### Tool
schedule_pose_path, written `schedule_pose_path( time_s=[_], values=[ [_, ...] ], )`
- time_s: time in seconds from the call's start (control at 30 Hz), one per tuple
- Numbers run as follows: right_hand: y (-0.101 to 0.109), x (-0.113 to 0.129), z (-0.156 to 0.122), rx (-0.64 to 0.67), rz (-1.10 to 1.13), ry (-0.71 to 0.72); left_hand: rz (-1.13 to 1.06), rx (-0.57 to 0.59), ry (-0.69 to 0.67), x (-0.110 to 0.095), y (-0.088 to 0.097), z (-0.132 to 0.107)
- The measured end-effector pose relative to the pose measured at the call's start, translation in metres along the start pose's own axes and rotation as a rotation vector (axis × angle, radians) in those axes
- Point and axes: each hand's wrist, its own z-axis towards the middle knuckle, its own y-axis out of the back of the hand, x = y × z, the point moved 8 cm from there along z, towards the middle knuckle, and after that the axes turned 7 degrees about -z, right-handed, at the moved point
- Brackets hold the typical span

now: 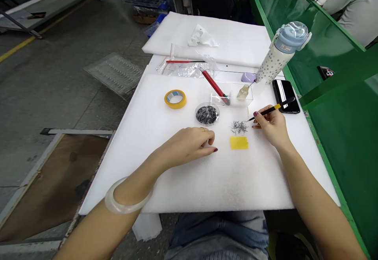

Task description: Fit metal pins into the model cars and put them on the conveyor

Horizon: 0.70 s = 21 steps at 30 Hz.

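Right hand (273, 125): pinches thin black tool (267, 110), tip just beside black strands (239, 127) | Left hand (190, 143): loosely curled, empty | Strands: on white table (206, 185), near yellow piece (239, 143)

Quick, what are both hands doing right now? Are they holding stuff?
Left hand: loosely open, fingers curled, nothing seen in it.
Right hand: closed on a thin tool, its tip by the black strands.

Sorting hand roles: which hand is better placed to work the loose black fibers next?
Right, I'd judge: the right hand holds the fine-tipped tool, its tip at the edge of the loose black fibers. The left hand, holding nothing visible, is nearer the round dish.
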Motion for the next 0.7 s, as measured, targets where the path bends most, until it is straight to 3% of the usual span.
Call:
schedule_pose_path(
  time_s=[0.7],
  values=[
    [0.0031,0.0086,-0.0029,-0.048,-0.065,-0.004,0.0,0.004,0.004,0.0011,0.0001,-0.0003]
  ],
)
